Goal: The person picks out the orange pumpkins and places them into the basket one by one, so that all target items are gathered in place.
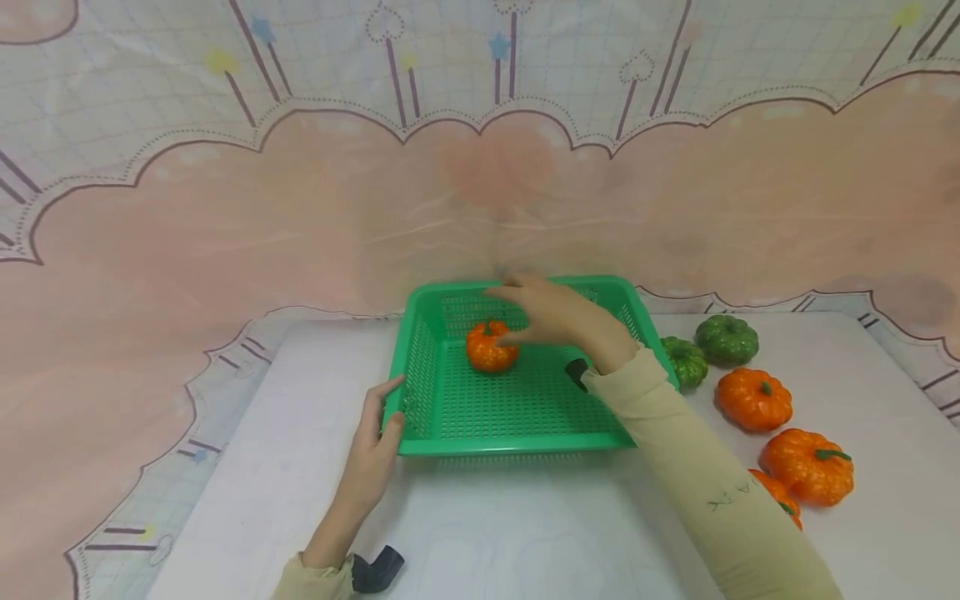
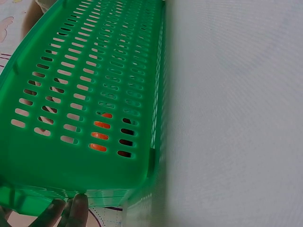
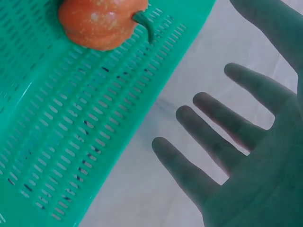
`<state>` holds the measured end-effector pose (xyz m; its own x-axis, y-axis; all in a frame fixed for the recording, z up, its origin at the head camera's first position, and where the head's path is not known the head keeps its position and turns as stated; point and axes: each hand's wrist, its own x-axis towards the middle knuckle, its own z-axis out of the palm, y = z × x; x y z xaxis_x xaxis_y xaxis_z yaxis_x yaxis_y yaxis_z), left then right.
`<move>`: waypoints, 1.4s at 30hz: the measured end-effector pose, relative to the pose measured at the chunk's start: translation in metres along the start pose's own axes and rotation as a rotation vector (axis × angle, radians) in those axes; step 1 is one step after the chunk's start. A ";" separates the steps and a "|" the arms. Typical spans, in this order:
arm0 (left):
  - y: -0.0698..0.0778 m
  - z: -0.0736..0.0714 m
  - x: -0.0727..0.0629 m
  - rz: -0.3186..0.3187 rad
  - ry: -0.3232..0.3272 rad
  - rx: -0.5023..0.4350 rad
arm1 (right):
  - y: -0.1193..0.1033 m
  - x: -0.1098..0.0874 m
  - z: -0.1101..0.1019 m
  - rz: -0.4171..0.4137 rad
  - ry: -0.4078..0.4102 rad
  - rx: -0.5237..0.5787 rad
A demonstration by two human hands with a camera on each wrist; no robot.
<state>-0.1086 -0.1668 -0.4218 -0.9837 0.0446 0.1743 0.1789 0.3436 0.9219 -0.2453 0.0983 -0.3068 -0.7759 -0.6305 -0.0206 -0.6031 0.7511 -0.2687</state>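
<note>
A green plastic basket (image 1: 517, 444) with slotted walls stands on the white table, a small orange pumpkin (image 1: 491, 354) inside it toward the left. My left hand (image 1: 372, 454) holds the basket's left rim near the front corner; in the left wrist view its fingertips (image 2: 79, 208) lie against the basket's edge. Over the basket, just right of the pumpkin, is my right hand (image 1: 555, 311), fingers spread and nothing held. The right wrist view shows the same spread hand (image 3: 251, 146) beside the rim, with the green-stemmed pumpkin (image 3: 102, 21) in the basket.
Right of the basket lie two green pumpkins (image 1: 727, 340) and several orange ones (image 1: 753, 400), one partly hidden by my right sleeve (image 1: 720, 475). A patterned cloth (image 1: 495, 200) hangs behind the white table (image 1: 517, 533).
</note>
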 end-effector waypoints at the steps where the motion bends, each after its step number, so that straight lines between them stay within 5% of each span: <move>1: 0.000 0.000 0.000 -0.002 0.000 0.000 | 0.000 -0.003 0.000 0.005 0.005 -0.005; 42: 0.001 0.002 -0.001 0.005 0.011 -0.011 | 0.020 -0.081 -0.004 0.042 0.185 0.003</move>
<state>-0.1079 -0.1646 -0.4220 -0.9825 0.0356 0.1829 0.1842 0.3329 0.9248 -0.1948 0.1650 -0.3065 -0.8214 -0.5515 0.1453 -0.5690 0.7751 -0.2746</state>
